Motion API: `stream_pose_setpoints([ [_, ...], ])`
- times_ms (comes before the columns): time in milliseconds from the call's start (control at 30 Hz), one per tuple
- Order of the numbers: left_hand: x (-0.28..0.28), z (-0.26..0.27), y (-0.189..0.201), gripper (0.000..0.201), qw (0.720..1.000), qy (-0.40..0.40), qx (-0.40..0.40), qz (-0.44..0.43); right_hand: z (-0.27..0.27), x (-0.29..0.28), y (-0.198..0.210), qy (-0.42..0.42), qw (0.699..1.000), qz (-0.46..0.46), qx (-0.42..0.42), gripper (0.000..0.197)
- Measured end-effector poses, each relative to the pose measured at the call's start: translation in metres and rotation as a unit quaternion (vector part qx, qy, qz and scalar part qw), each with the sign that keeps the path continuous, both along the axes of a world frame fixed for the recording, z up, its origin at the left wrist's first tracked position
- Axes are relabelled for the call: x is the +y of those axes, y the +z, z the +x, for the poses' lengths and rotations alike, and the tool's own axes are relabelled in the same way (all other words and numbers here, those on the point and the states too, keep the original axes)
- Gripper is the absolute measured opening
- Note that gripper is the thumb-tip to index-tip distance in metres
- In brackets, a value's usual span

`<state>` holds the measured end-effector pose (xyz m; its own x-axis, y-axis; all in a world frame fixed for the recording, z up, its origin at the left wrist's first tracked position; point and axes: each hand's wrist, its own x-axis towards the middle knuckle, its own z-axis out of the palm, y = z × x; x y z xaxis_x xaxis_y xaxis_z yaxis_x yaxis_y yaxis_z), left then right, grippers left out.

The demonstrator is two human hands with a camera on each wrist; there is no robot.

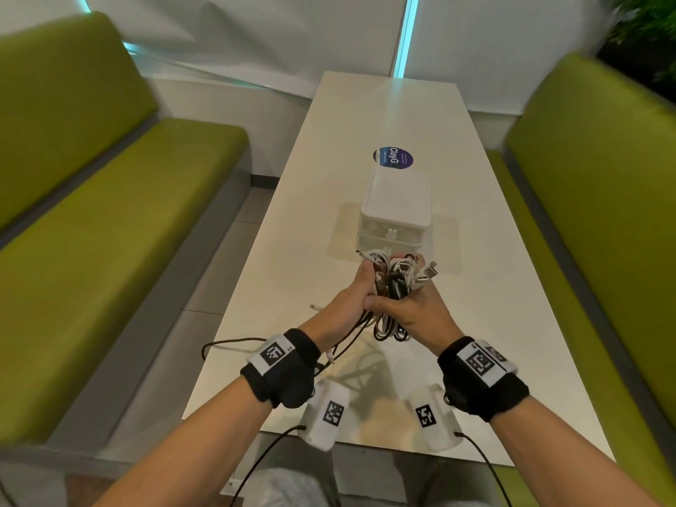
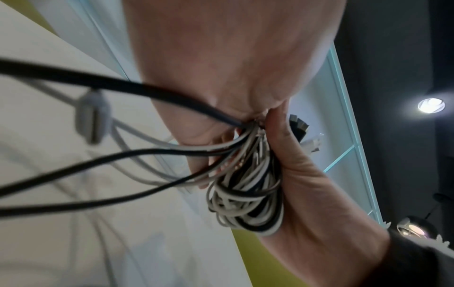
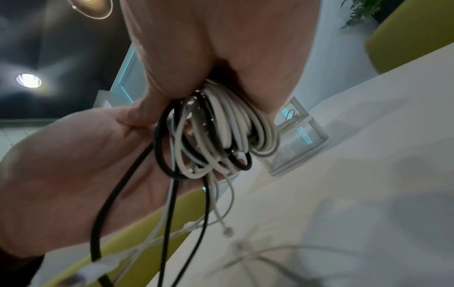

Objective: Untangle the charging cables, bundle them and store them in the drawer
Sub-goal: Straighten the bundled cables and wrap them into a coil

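A bundle of black and white charging cables is held above the white table, just in front of a small white drawer box. My left hand and right hand both grip the cable bundle from either side, fingers curled round it. Several plugs stick out at the top right. Loose black and white ends trail down to the table at the left. In the left wrist view the cable bundle hangs in loops between both palms. In the right wrist view the cable bundle and the drawer box show.
Green benches flank the long table. A round blue sticker lies beyond the drawer box. A pale square patch marks the tabletop under the box. A white wall closes the far end.
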<state>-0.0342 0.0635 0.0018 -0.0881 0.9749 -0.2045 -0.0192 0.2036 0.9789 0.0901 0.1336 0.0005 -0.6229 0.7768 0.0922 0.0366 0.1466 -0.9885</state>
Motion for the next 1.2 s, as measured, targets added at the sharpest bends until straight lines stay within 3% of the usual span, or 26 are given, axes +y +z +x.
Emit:
stream_pose_setpoints([
  [67,0.003,-0.001,-0.007,0.076,1.0,-0.024,-0.01,-0.004,0.003,0.001,-0.001,0.002,1.0,-0.001,-0.003,0.072],
  [167,0.001,-0.001,-0.007,0.029,0.998,-0.015,-0.06,-0.011,0.003,0.003,-0.002,0.032,0.999,-0.015,-0.011,0.074],
  [200,0.001,0.0,-0.006,0.026,0.996,-0.012,-0.086,-0.021,0.003,0.004,-0.001,0.038,0.999,-0.021,-0.014,0.076],
  [333,-0.001,0.001,-0.005,0.068,0.997,-0.054,-0.043,-0.036,0.006,0.005,0.002,0.054,0.998,-0.007,-0.023,0.078],
  [500,-0.001,-0.003,0.003,0.061,0.993,-0.101,0.055,-0.038,0.008,0.003,0.001,0.049,0.998,0.004,-0.028,0.074],
  [567,-0.001,-0.004,0.001,0.062,0.994,-0.087,0.062,-0.002,0.007,0.004,0.001,0.042,0.999,0.004,-0.031,0.072],
  [700,-0.001,-0.013,0.001,0.026,0.994,0.026,0.095,0.045,0.015,0.01,0.004,0.031,0.998,-0.041,-0.022,0.067],
  [800,-0.004,-0.024,0.006,0.015,0.989,0.062,0.128,0.051,0.02,0.014,0.003,0.015,0.998,-0.038,-0.052,0.053],
  [900,-0.004,-0.036,0.012,0.028,0.968,0.051,0.239,0.06,0.021,0.017,0.0,-0.016,0.997,-0.023,-0.078,0.036],
  [967,-0.003,-0.045,0.018,0.042,0.937,0.04,0.337,0.081,0.02,0.017,-0.001,-0.025,0.996,-0.019,-0.086,0.026],
  [1067,-0.003,-0.049,0.033,0.066,0.909,0.032,0.381,0.166,0.018,0.016,-0.005,-0.039,0.993,-0.003,-0.111,0.023],
  [1133,0.0,-0.035,0.038,0.067,0.882,-0.019,0.432,0.185,0.016,0.015,-0.005,-0.04,0.992,0.008,-0.122,0.024],
  [1200,0.003,-0.018,0.036,0.059,0.86,-0.09,0.486,0.131,0.014,0.012,0.0,-0.033,0.993,0.012,-0.112,0.017],
])
